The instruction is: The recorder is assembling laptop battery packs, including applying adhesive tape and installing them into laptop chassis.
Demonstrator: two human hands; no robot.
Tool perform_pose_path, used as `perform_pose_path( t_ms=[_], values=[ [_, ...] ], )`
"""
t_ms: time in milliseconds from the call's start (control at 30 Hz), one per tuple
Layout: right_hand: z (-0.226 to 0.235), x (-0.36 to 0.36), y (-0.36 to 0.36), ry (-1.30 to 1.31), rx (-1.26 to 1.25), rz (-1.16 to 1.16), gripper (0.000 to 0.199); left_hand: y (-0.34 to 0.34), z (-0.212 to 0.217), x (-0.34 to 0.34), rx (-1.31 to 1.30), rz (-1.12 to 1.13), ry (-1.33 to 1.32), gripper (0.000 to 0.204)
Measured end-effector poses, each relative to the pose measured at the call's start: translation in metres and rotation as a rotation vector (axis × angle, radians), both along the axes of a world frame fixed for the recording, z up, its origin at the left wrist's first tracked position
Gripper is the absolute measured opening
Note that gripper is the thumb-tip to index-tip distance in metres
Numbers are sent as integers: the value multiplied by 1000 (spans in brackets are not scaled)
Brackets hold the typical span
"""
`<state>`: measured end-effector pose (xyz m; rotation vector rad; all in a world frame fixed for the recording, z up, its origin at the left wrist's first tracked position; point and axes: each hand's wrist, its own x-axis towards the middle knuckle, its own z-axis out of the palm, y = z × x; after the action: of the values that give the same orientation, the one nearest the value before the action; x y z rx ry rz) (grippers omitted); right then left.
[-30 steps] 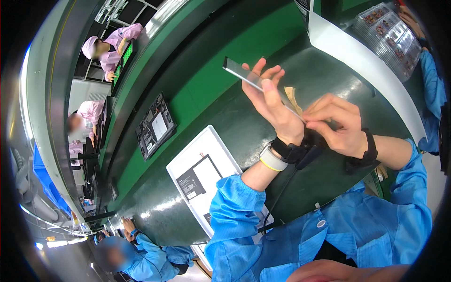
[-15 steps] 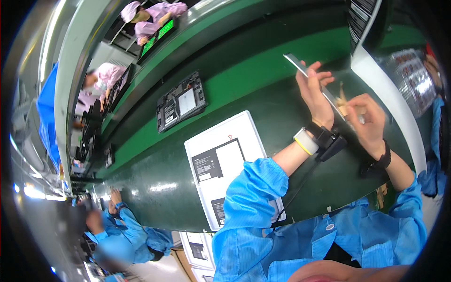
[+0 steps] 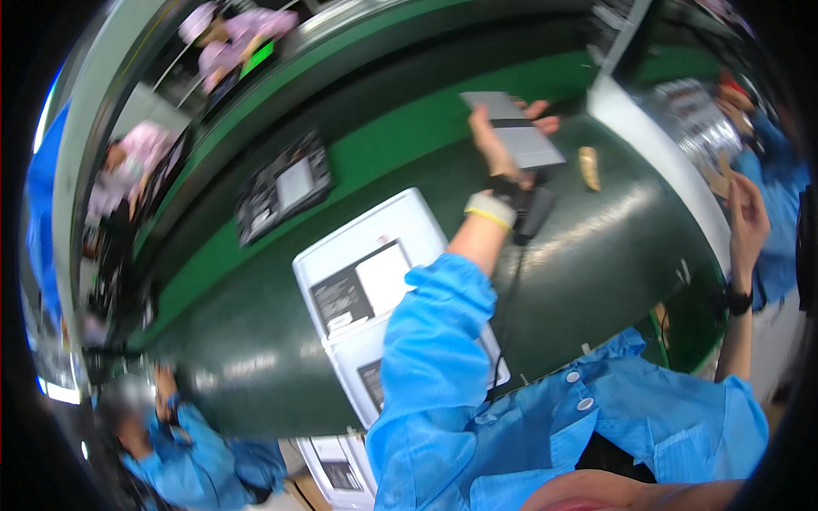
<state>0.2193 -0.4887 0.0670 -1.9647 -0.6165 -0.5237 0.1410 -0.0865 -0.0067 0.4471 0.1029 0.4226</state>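
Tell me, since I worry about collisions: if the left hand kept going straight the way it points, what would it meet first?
The left hand, holding a flat grey panel, points up and away across the dark green table. Probably the bright green strip beyond; depth is unclear.

A flat white rectangular box [image 3: 375,281] with a black-and-white label panel [image 3: 362,285] lies near the front edge of the dark green worktop [image 3: 596,247]. More white labelled boxes [image 3: 336,464] sit below that edge. A black tray holding a pale rectangular panel [image 3: 285,187] rests on the bright green strip at the back.
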Motion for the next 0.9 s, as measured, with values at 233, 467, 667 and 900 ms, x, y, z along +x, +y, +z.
perform_pose_path(
  t_ms=[233,467,667,900],
  values=[
    [28,-32,-70,50,-199,-175,17,6,-7,6,144,-82,-64,82],
    [2,-74,-128,303,-414,-120,10,13,-15,10,180,-174,-142,85],
    [-52,-98,-162,397,-744,31,16,7,-10,5,203,-150,-21,86],
    [-2,-82,-83,298,-856,149,20,14,-12,5,170,-166,-63,81]
  ],
)
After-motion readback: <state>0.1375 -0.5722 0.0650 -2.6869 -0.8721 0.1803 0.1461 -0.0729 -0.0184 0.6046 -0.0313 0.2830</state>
